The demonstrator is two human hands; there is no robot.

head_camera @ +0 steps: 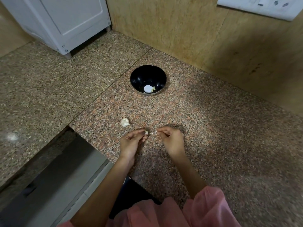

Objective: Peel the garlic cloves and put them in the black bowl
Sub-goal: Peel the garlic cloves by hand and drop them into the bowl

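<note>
Pink gauzy sleeves [208, 208] fill the bottom edge, and two bare forearms reach forward from them over the speckled pink-and-grey granite desk [213, 128]. The left hand [132, 141] pinches a small pale garlic clove [146, 132] at its fingertips, just above the desk. The right hand [172, 140], close beside it, has its fingers [164, 129] curled and nips a white scrap of papery skin [154, 132], apparently pulled away from the clove.

A white lumpy cluster of unpeeled garlic [125, 122] lies on the desk just beyond the left hand. Farther back stands the round glossy black bowl [136, 74], with one yellowish peeled clove [153, 89] in its bottom beside a bright white round patch that may only be a reflection.

The clove should be light, firm and small. Once bare it is likely to be slightly tacky or slick, so a pinch across its broad sides seems safest. The skin is thin, dry and brittle and tears easily, so it is best caught at a loose edge near the tip or root end.
</note>
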